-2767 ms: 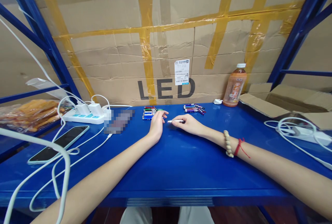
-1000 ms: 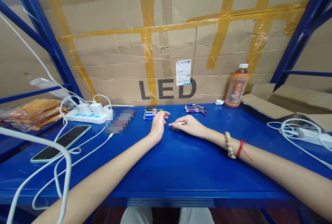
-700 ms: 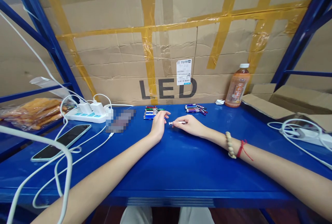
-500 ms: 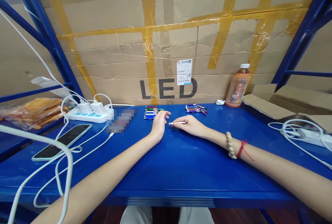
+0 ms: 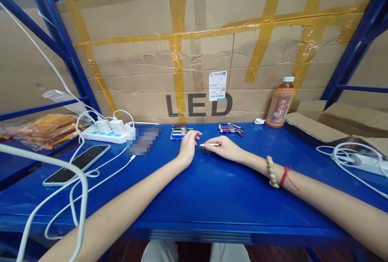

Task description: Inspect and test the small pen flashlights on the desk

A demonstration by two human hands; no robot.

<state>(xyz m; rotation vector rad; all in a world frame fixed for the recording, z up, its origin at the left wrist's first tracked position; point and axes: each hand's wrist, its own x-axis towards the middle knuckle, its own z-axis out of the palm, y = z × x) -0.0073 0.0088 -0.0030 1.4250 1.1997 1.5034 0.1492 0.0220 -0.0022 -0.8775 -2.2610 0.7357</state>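
Note:
My right hand (image 5: 226, 148) rests on the blue tabletop, closed in a pinch round a small silver pen-like tube (image 5: 214, 144). One end of the tube sticks out to the left, towards my other hand. My left hand (image 5: 188, 147) stands on its edge with fingers stretched and slightly curved, nothing visible in it. Just behind its fingers lies a row of small metallic tubes (image 5: 178, 133) in blue, silver, green and red, partly hidden by the hand. A second pile of similar tubes (image 5: 230, 129), blue, purple and red, sits beyond my right hand.
A power strip (image 5: 104, 134) with plugged chargers, a phone (image 5: 77, 165) and loose white cables (image 5: 83, 197) occupy the left side. To the right are a drink bottle (image 5: 280, 102), an open cardboard box (image 5: 315, 130) and a coiled cable (image 5: 351, 155). Taped cardboard (image 5: 145, 76) stands behind.
The whole view has shifted slightly, so everything appears a little further right. Both hands keep nearly the same pose, and the silver tube stays in my right hand.

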